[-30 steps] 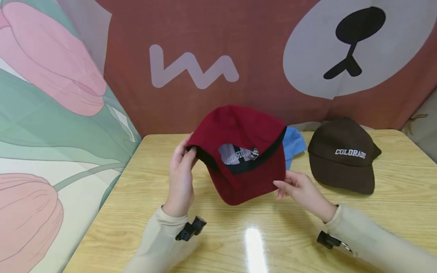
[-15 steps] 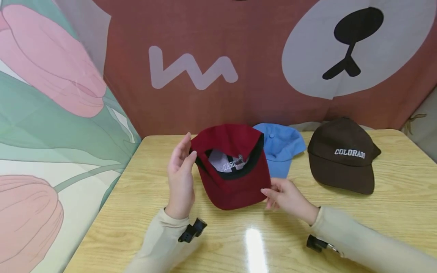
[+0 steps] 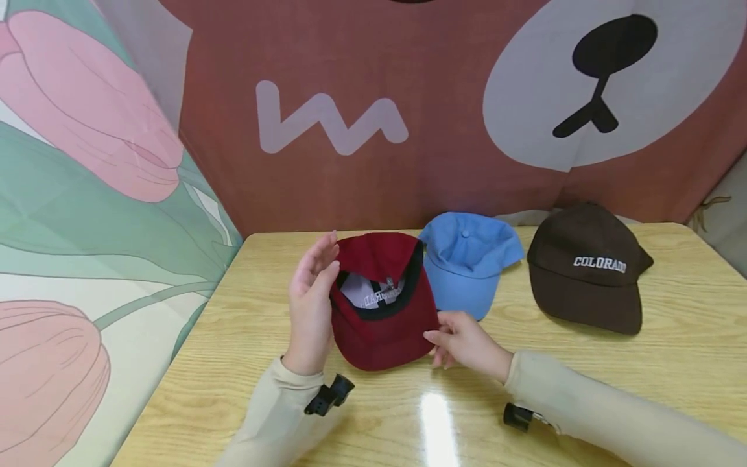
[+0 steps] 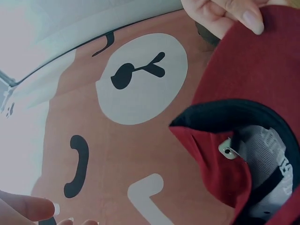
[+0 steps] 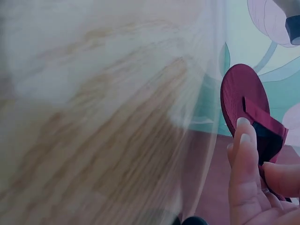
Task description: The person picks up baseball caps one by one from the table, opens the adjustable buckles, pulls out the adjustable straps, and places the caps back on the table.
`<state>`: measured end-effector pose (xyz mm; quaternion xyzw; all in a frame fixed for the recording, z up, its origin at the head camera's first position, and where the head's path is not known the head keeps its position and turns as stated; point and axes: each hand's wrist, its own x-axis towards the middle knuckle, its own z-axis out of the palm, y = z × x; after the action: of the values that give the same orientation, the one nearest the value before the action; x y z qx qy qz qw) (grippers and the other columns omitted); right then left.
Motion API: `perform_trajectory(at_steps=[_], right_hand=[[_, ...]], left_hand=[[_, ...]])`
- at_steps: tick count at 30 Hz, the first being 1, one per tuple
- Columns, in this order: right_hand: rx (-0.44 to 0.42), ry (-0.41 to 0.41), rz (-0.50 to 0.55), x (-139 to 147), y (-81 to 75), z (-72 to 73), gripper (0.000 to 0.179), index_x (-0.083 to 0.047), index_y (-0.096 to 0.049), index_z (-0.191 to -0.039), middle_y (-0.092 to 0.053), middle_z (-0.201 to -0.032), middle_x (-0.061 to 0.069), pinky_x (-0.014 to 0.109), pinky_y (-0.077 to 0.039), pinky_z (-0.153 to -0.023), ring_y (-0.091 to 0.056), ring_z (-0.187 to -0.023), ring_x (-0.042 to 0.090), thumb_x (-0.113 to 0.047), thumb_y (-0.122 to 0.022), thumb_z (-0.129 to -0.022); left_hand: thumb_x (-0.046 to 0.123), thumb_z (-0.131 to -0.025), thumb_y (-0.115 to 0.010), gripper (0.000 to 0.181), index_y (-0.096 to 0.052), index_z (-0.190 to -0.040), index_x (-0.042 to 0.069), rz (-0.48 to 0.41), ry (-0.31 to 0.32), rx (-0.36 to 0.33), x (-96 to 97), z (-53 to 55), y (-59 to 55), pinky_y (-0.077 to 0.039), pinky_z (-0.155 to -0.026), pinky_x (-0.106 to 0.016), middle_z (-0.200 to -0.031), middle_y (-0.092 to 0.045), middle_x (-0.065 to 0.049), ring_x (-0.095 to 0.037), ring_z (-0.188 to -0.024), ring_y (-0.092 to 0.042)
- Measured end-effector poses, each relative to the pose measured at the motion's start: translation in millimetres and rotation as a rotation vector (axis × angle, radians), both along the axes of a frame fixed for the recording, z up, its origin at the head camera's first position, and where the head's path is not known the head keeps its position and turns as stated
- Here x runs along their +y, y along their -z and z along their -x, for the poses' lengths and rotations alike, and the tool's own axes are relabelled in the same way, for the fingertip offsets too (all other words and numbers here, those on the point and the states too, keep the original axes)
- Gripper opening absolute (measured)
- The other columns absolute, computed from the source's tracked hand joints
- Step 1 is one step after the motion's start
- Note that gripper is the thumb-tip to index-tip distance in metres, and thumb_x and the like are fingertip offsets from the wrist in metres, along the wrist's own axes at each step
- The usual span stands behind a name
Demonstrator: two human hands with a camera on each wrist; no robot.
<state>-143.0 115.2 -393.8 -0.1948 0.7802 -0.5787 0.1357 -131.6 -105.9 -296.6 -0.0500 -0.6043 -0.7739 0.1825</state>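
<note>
A dark red baseball cap [image 3: 385,347] is turned so its hollow and the underside of its brim face me, a black sweatband round the opening. My right hand [image 3: 469,342] pinches the right edge of the brim between thumb and fingers; the left wrist view also catches this thumb [image 4: 251,21]. At the cap's left side stands my left hand [image 3: 310,311], fingers straight and upright, thumb overlapping the cap's edge. In the left wrist view its fingertips [image 4: 40,207] lie apart from the cap. A small metal buckle [image 4: 228,149] shows on the back strap.
A blue cap [image 3: 467,259] lies just behind and right of the red one, its left side partly covered. Farther right sits a dark brown cap [image 3: 583,266] lettered COLORADO. The wooden table [image 3: 233,363] ends at a printed cloth backdrop [image 3: 327,188].
The red cap has come down and to the left, with my right hand following at its brim. My left hand's fingers have loosened from its edge. More of the blue cap shows.
</note>
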Motion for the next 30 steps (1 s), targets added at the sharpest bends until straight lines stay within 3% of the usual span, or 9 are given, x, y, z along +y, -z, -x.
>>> perform_trajectory(at_steps=[5, 11, 16, 19, 30], right_hand=[[-0.032, -0.001, -0.007, -6.6, 0.6, 3.4, 0.023, 0.003, -0.049, -0.073, -0.065, -0.064, 0.019, 0.03, -0.052, -0.047, -0.065, -0.053, 0.031, 0.001, -0.056, -0.095], [-0.088, -0.005, 0.019, -13.1, 0.7, 5.4, 0.021, 0.004, -0.05, -0.075, -0.065, -0.068, 0.023, 0.032, -0.053, -0.048, -0.066, -0.057, 0.037, 0.001, -0.056, -0.096], [-0.128, 0.001, 0.027, -17.5, 3.0, 8.9, 0.015, 0.008, -0.054, -0.082, -0.065, -0.067, 0.02, 0.029, -0.051, -0.048, -0.066, -0.054, 0.027, 0.001, -0.055, -0.096], [-0.15, 0.013, 0.016, -20.0, 5.0, 12.1, 0.017, 0.007, -0.052, -0.08, -0.065, -0.066, 0.017, 0.027, -0.051, -0.048, -0.066, -0.053, 0.021, 0.001, -0.055, -0.096], [-0.241, 0.077, 0.035, -29.9, 9.6, 26.9, 0.027, -0.004, -0.042, -0.073, -0.066, -0.071, 0.016, 0.028, -0.053, -0.05, -0.065, -0.053, 0.016, -0.001, -0.053, -0.098]], left_hand=[[-0.003, -0.096, -0.043, 0.04, -0.049, -0.135, -0.006, 0.008, 0.005, -0.013, 0.2, -0.6, 1.4, -0.037, -0.104, -0.031, -0.136, -0.054, -0.013, -0.024, -0.126, -0.048], [-0.002, -0.096, -0.043, 0.039, -0.049, -0.135, -0.007, 0.01, 0.007, -0.007, -0.5, 0.6, 4.5, -0.037, -0.104, -0.03, -0.135, -0.055, -0.013, -0.026, -0.126, -0.048], [-0.004, -0.096, -0.043, 0.039, -0.049, -0.134, -0.008, 0.01, 0.005, -0.015, -0.8, 1.0, 6.7, -0.037, -0.103, -0.029, -0.135, -0.055, -0.016, -0.027, -0.125, -0.049], [-0.003, -0.096, -0.043, 0.038, -0.05, -0.134, -0.007, 0.022, 0.01, -0.027, -1.4, 0.7, 7.9, -0.037, -0.104, -0.031, -0.134, -0.055, -0.015, -0.027, -0.124, -0.049], [-0.001, -0.097, -0.042, 0.038, -0.05, -0.134, -0.006, 0.055, 0.05, -0.052, -3.3, 1.6, 12.7, -0.036, -0.105, -0.035, -0.135, -0.053, -0.014, -0.025, -0.124, -0.048]])
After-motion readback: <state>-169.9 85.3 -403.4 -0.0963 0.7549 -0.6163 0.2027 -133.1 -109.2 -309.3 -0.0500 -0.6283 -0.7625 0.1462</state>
